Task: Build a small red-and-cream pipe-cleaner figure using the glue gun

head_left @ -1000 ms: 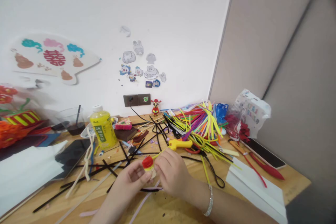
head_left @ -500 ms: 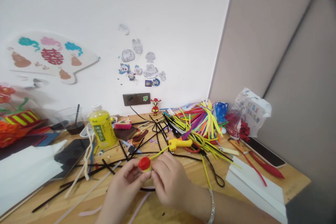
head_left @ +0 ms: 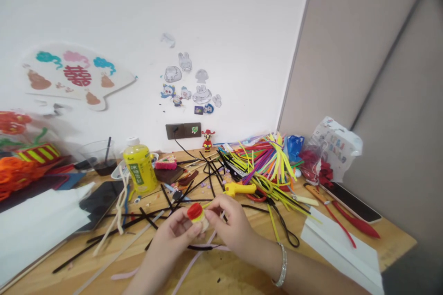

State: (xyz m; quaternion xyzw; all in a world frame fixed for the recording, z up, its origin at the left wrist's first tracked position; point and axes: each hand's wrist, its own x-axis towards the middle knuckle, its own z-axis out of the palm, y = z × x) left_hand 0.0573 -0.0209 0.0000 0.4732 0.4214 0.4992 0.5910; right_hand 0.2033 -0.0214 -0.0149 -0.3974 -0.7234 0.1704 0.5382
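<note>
Low in the middle of the head view, my left hand (head_left: pixel 176 236) is closed round a small rounded craft piece. This piece (head_left: pixel 195 212) has a fuzzy red top, a yellow band and a cream lower part, and it leans slightly. My right hand (head_left: pixel 230 223), with a silvery bracelet at the wrist, has thumb and forefinger pinched at the piece's right side. What lies between those fingertips is hidden. Just behind the hands lies a yellow glue gun (head_left: pixel 240 188). A yellow strand shows between the piece and the glue gun.
Black pipe cleaners (head_left: pixel 207 170) lie scattered behind the hands. A bundle of coloured pipe cleaners (head_left: pixel 270 159) is at the back right. A bottle of yellow drink (head_left: pixel 139 168) and a plastic cup (head_left: pixel 104 159) stand left. Phone (head_left: pixel 353 202), red-bladed knife (head_left: pixel 356 220) and folded white paper (head_left: pixel 341 249) lie right.
The craft piece has tilted, so its yellow band and cream lower part show more. My right hand's fingers have shifted from covering its side to a pinch beside it. The view has swung slightly left.
</note>
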